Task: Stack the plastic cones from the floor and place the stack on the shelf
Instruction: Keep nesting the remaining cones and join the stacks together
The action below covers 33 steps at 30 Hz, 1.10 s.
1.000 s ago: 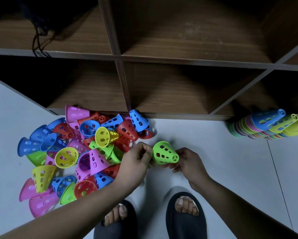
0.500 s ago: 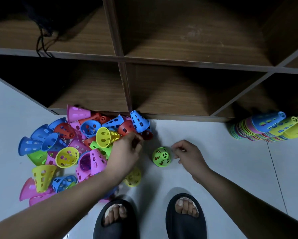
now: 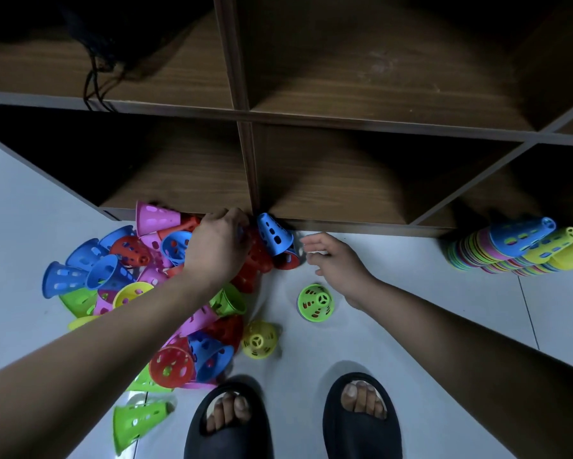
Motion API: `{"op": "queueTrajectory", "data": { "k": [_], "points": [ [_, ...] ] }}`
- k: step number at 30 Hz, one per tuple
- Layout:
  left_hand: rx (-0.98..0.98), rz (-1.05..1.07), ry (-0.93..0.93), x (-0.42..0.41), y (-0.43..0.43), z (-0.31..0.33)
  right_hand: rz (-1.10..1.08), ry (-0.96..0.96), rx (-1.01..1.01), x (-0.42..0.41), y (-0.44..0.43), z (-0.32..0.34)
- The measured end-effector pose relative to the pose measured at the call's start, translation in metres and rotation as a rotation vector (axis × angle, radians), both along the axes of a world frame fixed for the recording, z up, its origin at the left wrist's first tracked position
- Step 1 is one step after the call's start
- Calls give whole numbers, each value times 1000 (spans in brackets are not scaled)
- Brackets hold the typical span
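A pile of perforated plastic cones (image 3: pixel 129 279) in pink, blue, red, green and yellow lies on the floor at the left. My left hand (image 3: pixel 219 243) reaches over the pile's far end at the shelf edge, fingers curled down among red cones (image 3: pixel 257 260); what they hold is hidden. A blue cone (image 3: pixel 275 235) leans against the wooden shelf (image 3: pixel 344 223). My right hand (image 3: pixel 335 260) hovers just right of it, fingers loose and holding nothing. A green cone (image 3: pixel 315 303) stands upright, alone, below my right hand. A yellow cone (image 3: pixel 259 339) lies beside the pile.
Long stacks of cones (image 3: pixel 510 250) lie on their sides at the right, by the shelf's foot. My two feet in black slides (image 3: pixel 361 422) stand at the bottom. A loose green cone (image 3: pixel 136 422) lies at the lower left. Black cords (image 3: pixel 96 81) hang from an upper shelf compartment.
Both hands let go of the green cone, which now stands on the floor. Both then moved up toward the shelf edge, and a yellow cone rolled out of the pile.
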State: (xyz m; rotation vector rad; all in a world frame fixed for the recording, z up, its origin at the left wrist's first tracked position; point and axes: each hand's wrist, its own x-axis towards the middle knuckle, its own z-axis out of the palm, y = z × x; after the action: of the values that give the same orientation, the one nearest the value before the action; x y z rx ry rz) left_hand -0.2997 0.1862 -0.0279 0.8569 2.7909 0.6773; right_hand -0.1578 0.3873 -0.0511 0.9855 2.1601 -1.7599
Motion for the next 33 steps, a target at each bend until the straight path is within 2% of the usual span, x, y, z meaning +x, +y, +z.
{"op": "queueTrajectory", "data": {
  "k": [7, 14, 22, 27, 33],
  "points": [
    [-127, 1, -51, -7, -2, -11, 25, -30, -148, -12, -5, 6],
    [-108, -6, -121, -8, 4, -13, -49, -86, -266, -25, -10, 10],
    [3, -12, -127, 2, 1, -9, -194, -25, -398, -18, -4, 7],
    [140, 41, -153, 7, -6, 4, -333, 64, -354, -5, 1, 18],
    [250, 160, -304, 24, -15, 13, -531, 85, -362, 38, 10, 22]
  ]
}}
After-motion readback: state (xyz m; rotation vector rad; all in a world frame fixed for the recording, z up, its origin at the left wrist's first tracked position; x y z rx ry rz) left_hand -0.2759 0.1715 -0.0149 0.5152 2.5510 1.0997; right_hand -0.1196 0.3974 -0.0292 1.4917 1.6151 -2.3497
